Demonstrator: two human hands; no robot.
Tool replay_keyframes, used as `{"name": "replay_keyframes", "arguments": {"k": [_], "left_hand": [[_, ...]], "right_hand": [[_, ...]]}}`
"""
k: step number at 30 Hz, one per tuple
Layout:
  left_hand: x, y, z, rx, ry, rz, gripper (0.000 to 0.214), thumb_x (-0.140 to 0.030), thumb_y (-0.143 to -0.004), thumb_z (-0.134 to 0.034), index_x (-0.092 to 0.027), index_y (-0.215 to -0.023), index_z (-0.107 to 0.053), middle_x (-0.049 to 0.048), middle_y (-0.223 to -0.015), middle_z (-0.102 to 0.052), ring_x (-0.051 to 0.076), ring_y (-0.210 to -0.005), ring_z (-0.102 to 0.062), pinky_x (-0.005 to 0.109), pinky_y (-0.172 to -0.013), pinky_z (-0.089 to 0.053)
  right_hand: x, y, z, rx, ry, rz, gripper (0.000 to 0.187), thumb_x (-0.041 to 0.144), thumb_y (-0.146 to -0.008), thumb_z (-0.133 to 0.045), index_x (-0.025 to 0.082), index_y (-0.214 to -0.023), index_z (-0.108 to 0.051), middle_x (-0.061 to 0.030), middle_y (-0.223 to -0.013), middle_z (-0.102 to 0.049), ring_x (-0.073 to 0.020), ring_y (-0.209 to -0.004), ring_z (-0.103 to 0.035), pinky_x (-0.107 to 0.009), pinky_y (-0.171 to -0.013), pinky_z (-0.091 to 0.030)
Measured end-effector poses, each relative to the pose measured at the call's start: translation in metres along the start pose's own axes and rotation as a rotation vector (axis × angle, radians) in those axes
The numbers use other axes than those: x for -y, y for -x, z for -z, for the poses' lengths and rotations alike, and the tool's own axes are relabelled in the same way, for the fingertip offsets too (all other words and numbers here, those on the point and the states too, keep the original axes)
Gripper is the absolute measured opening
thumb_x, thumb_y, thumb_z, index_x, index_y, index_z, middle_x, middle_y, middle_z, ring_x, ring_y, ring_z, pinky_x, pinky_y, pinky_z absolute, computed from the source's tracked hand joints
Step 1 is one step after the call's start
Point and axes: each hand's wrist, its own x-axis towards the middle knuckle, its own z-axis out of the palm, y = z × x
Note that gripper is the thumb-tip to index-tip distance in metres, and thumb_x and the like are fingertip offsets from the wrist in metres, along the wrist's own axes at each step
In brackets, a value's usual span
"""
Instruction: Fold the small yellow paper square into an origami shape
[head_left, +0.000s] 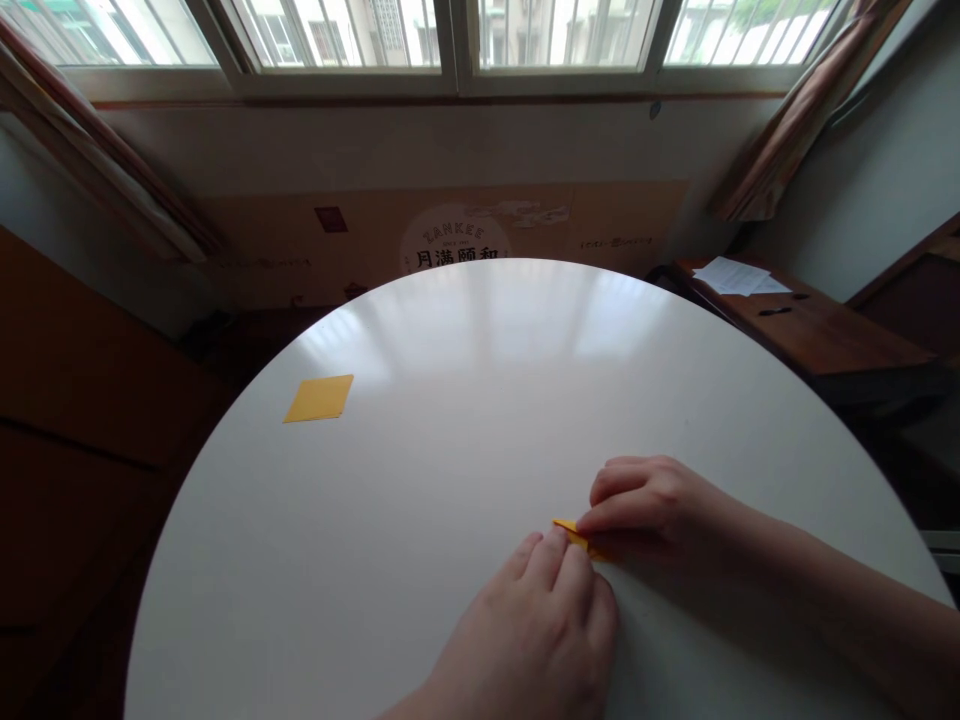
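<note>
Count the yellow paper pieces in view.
2: one flat square at picture left, one piece partly covered by the left hand and right hand. More may be hidden underneath.

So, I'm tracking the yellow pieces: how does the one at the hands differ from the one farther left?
The near piece is mostly covered by the left hand and right hand; the far piece lies uncovered. The near piece looks folded; the far piece lies flat. Both are yellow.

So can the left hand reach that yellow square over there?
Probably yes: nothing visible stands between the left hand and the yellow square on the white table, though it would have to leave the small yellow piece first.
</note>
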Motion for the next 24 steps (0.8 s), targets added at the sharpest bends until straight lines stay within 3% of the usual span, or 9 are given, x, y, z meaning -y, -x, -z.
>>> {"name": "replay_keyframes", "arguments": {"k": [4, 10, 15, 24], "left_hand": [[0.003, 0.003, 0.0, 0.006, 0.0, 0.009, 0.035, -0.021, -0.099, -0.04, -0.007, -0.125, -0.059, 0.0163, -0.122, -0.067, 0.03, -0.116, -0.06, 0.039, -0.103, -0.046], [0.008, 0.007, 0.007, 0.098, -0.013, 0.093, 0.044, -0.024, -0.097, -0.042, -0.006, -0.134, -0.054, 0.0183, -0.125, -0.066, 0.033, -0.11, -0.062, 0.048, -0.094, -0.05], [0.009, 0.008, 0.004, 0.029, -0.023, 0.055, 0.045, -0.025, -0.095, -0.045, -0.007, -0.136, -0.053, 0.0181, -0.13, -0.064, 0.034, -0.114, -0.06, 0.046, -0.093, -0.051], [0.009, 0.011, 0.002, 0.035, 0.021, 0.105, 0.043, -0.027, -0.096, -0.043, -0.011, -0.135, -0.054, 0.016, -0.133, -0.063, 0.034, -0.12, -0.057, 0.047, -0.097, -0.05]], "right_hand": [[0.002, -0.001, -0.001, 0.002, 0.017, -0.006, 0.018, 0.024, -0.096, -0.059, 0.022, -0.095, -0.077, -0.0056, -0.08, -0.069, -0.0157, -0.071, -0.061, -0.027, -0.066, -0.045], [0.006, -0.002, 0.0, 0.002, -0.008, -0.049, 0.019, 0.023, -0.095, -0.059, 0.021, -0.093, -0.077, -0.0063, -0.081, -0.07, -0.0156, -0.071, -0.062, -0.026, -0.065, -0.044], [0.007, -0.003, 0.002, 0.019, -0.031, -0.082, 0.021, 0.025, -0.097, -0.058, 0.022, -0.09, -0.077, -0.0058, -0.079, -0.069, -0.0151, -0.07, -0.062, -0.026, -0.066, -0.045], [0.007, -0.002, 0.003, 0.036, -0.047, -0.125, 0.017, 0.022, -0.094, -0.061, 0.024, -0.09, -0.078, -0.0042, -0.083, -0.069, -0.0149, -0.071, -0.063, -0.026, -0.067, -0.045]]}}
